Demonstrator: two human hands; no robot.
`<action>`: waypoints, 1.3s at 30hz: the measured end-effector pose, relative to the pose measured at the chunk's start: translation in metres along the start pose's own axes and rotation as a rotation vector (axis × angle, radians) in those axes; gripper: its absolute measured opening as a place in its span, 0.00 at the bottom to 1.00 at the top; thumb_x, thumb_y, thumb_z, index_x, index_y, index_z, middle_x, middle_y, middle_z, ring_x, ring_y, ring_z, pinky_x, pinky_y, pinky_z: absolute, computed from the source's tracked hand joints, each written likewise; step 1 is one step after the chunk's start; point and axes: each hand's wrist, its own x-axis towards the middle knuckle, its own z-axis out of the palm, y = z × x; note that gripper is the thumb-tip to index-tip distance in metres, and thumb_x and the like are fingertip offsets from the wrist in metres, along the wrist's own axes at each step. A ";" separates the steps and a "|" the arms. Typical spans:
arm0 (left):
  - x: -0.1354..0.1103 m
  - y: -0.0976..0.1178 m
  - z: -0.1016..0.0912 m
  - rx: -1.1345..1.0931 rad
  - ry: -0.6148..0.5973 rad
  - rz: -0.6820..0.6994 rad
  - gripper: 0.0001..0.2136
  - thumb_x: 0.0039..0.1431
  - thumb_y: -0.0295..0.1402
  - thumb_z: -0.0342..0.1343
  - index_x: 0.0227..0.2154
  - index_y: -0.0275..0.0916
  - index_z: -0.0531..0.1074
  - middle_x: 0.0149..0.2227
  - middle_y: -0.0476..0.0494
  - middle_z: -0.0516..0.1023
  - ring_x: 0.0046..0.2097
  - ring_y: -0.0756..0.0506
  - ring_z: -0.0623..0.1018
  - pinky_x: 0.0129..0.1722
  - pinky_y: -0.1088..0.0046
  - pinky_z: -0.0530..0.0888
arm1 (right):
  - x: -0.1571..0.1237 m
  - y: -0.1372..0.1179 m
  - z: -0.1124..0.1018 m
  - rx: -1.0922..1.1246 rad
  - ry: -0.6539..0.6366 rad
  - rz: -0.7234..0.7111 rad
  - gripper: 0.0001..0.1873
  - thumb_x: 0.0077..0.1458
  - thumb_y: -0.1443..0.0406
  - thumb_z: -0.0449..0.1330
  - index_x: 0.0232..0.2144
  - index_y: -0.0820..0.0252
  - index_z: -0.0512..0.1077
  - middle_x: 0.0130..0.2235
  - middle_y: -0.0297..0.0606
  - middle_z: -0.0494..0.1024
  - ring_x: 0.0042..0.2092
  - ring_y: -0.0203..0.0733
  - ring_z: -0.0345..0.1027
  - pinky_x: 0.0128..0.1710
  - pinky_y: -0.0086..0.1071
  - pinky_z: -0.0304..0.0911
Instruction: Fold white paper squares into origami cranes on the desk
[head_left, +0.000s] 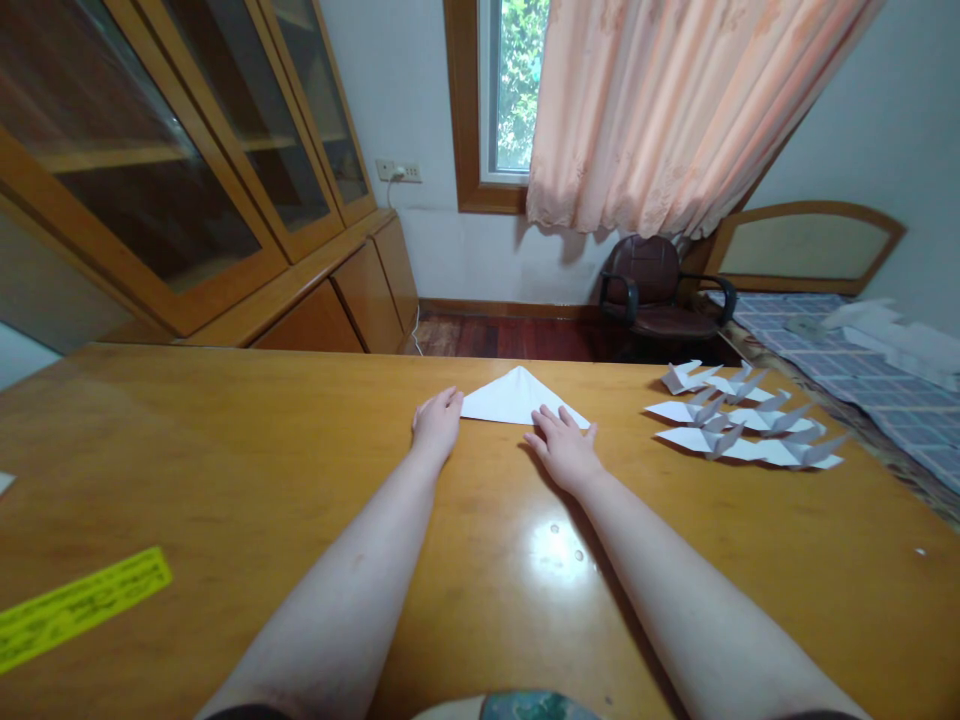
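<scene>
In the head view, a sheet of white paper (pixel 504 397), folded to a triangle, lies on the far part of a wooden desk (pixel 285 460). Its peak points away from the person and its long edge faces them, sloping down slightly to the right.

The left hand (pixel 436 425) is at the paper's left corner, fingers together and pointing away, the thumb side next to the paper. I cannot tell whether those fingers pinch the corner or only press beside it. The right hand (pixel 564 450) rests palm down over the long edge near the right corner, its fingers open and spread, some tips on the paper; it grips nothing. Both bare forearms reach in from the bottom of the view.

To the right of the paper, well apart from the right hand, white paper cranes (pixel 686 438) stand close together in three rows, wings raised. A small white scrap (pixel 920 551) lies nearer the right edge. At the near left is a yellow label (pixel 86 605) with dark lettering.

Beyond the desk are a glass-fronted cabinet (pixel 300 240) on the left, a socket (pixel 399 171) with a plug in it, a window (pixel 516 90) partly covered by a pink curtain (pixel 660 100), and a dark armchair (pixel 649 285). On the right is a bed (pixel 847 345) with a checked cover; the pale object on it is perhaps more paper, too blurred to be sure.
</scene>
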 end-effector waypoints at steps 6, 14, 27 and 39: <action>-0.013 0.018 -0.005 0.189 -0.048 0.135 0.25 0.55 0.41 0.54 0.57 0.43 0.65 0.56 0.39 0.71 0.58 0.38 0.67 0.60 0.56 0.58 | 0.000 -0.001 -0.001 -0.008 0.010 0.004 0.30 0.62 0.48 0.41 0.62 0.51 0.55 0.66 0.42 0.52 0.67 0.58 0.37 0.55 0.73 0.31; -0.008 0.012 -0.004 0.028 -0.056 0.234 0.19 0.55 0.35 0.55 0.50 0.42 0.72 0.48 0.43 0.77 0.49 0.43 0.74 0.51 0.67 0.68 | 0.006 0.007 0.007 0.112 0.132 0.064 0.32 0.61 0.50 0.47 0.62 0.57 0.53 0.65 0.47 0.54 0.66 0.55 0.41 0.59 0.68 0.31; -0.016 0.023 -0.011 0.094 -0.125 0.306 0.15 0.52 0.26 0.52 0.36 0.50 0.79 0.44 0.51 0.79 0.53 0.44 0.73 0.58 0.61 0.63 | 0.012 0.019 0.007 0.191 0.479 0.149 0.45 0.54 0.57 0.55 0.66 0.65 0.38 0.68 0.54 0.40 0.67 0.53 0.36 0.62 0.55 0.38; -0.013 0.016 -0.008 0.048 -0.151 0.331 0.17 0.48 0.23 0.49 0.36 0.44 0.80 0.43 0.49 0.79 0.48 0.44 0.75 0.53 0.67 0.69 | 0.012 0.023 0.002 0.133 0.223 -0.068 0.21 0.55 0.64 0.56 0.52 0.52 0.71 0.61 0.39 0.65 0.61 0.48 0.57 0.60 0.44 0.48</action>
